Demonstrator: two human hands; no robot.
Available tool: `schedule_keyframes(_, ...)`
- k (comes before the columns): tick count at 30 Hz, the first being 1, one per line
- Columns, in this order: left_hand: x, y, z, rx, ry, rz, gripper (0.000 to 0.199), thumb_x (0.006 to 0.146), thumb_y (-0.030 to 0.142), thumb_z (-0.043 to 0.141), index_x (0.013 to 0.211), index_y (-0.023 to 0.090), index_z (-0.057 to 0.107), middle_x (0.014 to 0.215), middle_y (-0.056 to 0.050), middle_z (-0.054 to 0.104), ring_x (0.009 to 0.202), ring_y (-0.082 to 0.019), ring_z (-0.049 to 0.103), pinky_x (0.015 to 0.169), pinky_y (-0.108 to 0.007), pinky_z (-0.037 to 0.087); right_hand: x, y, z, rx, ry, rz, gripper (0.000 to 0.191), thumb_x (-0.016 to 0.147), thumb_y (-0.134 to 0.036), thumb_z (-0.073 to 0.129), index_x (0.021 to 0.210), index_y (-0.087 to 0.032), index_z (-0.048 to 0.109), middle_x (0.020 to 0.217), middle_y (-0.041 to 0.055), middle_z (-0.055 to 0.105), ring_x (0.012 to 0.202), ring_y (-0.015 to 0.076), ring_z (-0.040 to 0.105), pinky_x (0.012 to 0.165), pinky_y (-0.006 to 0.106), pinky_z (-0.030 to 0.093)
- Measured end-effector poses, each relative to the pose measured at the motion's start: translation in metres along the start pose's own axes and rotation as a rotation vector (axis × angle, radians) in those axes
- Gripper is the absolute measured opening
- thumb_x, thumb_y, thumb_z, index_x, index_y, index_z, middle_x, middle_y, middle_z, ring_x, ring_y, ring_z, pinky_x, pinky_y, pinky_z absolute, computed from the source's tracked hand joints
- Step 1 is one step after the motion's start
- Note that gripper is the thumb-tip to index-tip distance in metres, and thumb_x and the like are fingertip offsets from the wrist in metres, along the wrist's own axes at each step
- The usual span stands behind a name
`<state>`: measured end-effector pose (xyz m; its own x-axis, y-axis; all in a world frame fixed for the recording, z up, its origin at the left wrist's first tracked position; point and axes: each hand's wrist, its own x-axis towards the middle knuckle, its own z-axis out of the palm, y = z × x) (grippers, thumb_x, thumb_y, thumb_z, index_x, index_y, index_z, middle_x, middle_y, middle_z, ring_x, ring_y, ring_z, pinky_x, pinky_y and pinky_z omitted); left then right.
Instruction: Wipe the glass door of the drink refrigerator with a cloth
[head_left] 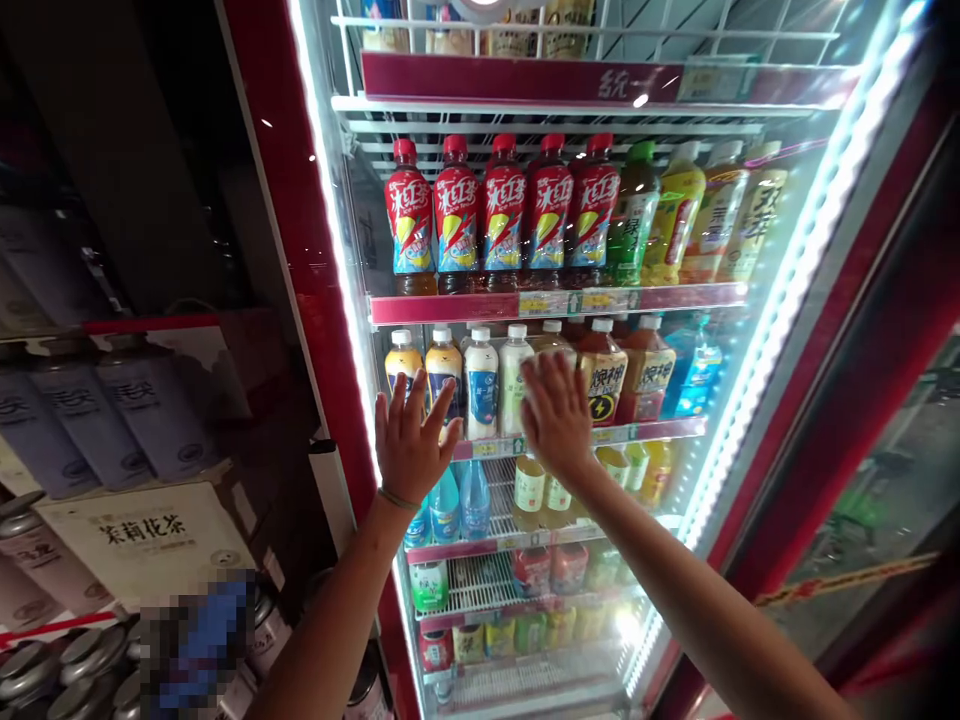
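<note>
My left hand (414, 440) is raised with its fingers spread, in front of the second row of drinks. Behind its fingers stand orange-capped-label bottles (403, 362) with white caps, partly covered by the hand. My right hand (555, 415) is also held out open, its fingers slightly blurred, and it hides part of a clear-topped bottle (553, 335). Between the hands are a white and blue bottle (481, 385) and a pale green bottle (515, 380). To the right of my right hand stands a dark bottle with a lightning mark (603, 372). Neither hand holds anything.
A lit drinks fridge (442, 312) has several shelves. Red-capped iced tea bottles (504, 215) line the shelf above, beside a green-capped bottle (636, 215). Blue bottles (474, 500) stand lower. At left are tall cans (146, 410) and a cardboard box (150, 540).
</note>
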<state>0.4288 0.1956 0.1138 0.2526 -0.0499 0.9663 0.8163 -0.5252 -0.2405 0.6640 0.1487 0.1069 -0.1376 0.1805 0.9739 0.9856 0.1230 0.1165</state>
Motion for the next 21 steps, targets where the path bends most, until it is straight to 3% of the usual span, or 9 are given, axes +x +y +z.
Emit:
schedule_keyframes(3, 0.0, 0.0, 0.0, -0.033, -0.004, -0.015, 0.07, 0.098, 0.04, 0.067, 0.162, 0.032, 0.04, 0.169, -0.008, 0.039, 0.16, -0.031, 0.029, 0.133, -0.051, 0.017, -0.044, -0.01, -0.001, 0.034, -0.182, -0.265, 0.08, 0.104, -0.029, 0.053, 0.17, -0.034, 0.008, 0.167, 0.0014, 0.044, 0.155, 0.0248, 0.041, 0.128, 0.049, 0.036)
schedule_keyframes(6, -0.001, 0.0, 0.0, -0.043, -0.013, -0.015, 0.07, 0.098, 0.04, 0.067, 0.162, 0.033, 0.039, 0.169, -0.008, 0.038, 0.16, -0.031, 0.028, 0.133, -0.051, 0.017, -0.046, 0.007, -0.012, 0.028, -0.281, -0.451, 0.076, 0.105, -0.031, 0.053, 0.169, -0.038, 0.012, 0.165, -0.0037, 0.047, 0.152, 0.0191, 0.046, 0.128, 0.042, 0.035)
schedule_keyframes(8, -0.003, -0.001, 0.0, -0.06, -0.02, -0.026, 0.07, 0.098, 0.04, 0.067, 0.162, 0.034, 0.039, 0.17, -0.008, 0.037, 0.16, -0.032, 0.029, 0.133, -0.052, 0.017, -0.015, 0.024, -0.021, -0.013, -0.26, -0.394, 0.076, 0.107, -0.033, 0.051, 0.169, -0.04, 0.008, 0.168, -0.0031, 0.042, 0.155, 0.0211, 0.042, 0.131, 0.047, 0.031)
schedule_keyframes(10, -0.004, -0.001, 0.001, -0.083, -0.023, -0.046, 0.069, 0.098, 0.04, 0.066, 0.162, 0.035, 0.039, 0.17, -0.007, 0.037, 0.16, -0.032, 0.029, 0.133, -0.054, 0.016, 0.029, 0.037, -0.028, -0.051, -0.179, -0.245, 0.078, 0.108, -0.033, 0.048, 0.169, -0.041, 0.0, 0.172, -0.0013, 0.034, 0.159, 0.0252, 0.033, 0.132, 0.054, 0.026)
schedule_keyframes(12, -0.005, -0.001, 0.002, -0.097, -0.019, -0.057, 0.069, 0.098, 0.04, 0.066, 0.162, 0.036, 0.04, 0.169, -0.007, 0.038, 0.16, -0.033, 0.03, 0.133, -0.054, 0.016, 0.066, 0.04, -0.031, -0.064, -0.079, -0.101, 0.077, 0.109, -0.031, 0.043, 0.169, -0.04, -0.005, 0.175, -0.0002, 0.027, 0.162, 0.028, 0.026, 0.133, 0.058, 0.023)
schedule_keyframes(14, -0.005, 0.0, 0.003, -0.091, -0.014, -0.054, 0.07, 0.098, 0.039, 0.066, 0.162, 0.036, 0.039, 0.169, -0.007, 0.038, 0.16, -0.033, 0.03, 0.133, -0.055, 0.017, 0.08, 0.031, -0.026, -0.066, 0.004, 0.022, 0.077, 0.109, -0.029, 0.04, 0.169, -0.037, -0.008, 0.177, 0.0019, 0.023, 0.163, 0.0295, 0.021, 0.133, 0.06, 0.023)
schedule_keyframes(17, -0.004, 0.001, 0.001, -0.043, -0.012, -0.029, 0.072, 0.097, 0.038, 0.067, 0.163, 0.034, 0.038, 0.17, -0.009, 0.038, 0.16, -0.034, 0.029, 0.131, -0.056, 0.02, 0.046, 0.004, -0.011, -0.05, -0.015, 0.057, 0.081, 0.108, -0.031, 0.042, 0.169, -0.034, -0.012, 0.176, 0.0042, 0.026, 0.163, 0.0301, 0.022, 0.132, 0.06, 0.025)
schedule_keyframes(21, 0.001, 0.008, -0.003, -0.048, -0.009, -0.032, 0.071, 0.096, 0.035, 0.067, 0.162, 0.029, 0.04, 0.169, -0.014, 0.038, 0.16, -0.036, 0.028, 0.131, -0.06, 0.018, -0.048, -0.013, 0.003, -0.017, -0.185, -0.232, 0.078, 0.105, -0.035, 0.05, 0.17, -0.033, 0.007, 0.169, -0.0005, 0.041, 0.16, 0.0236, 0.031, 0.132, 0.049, 0.03)
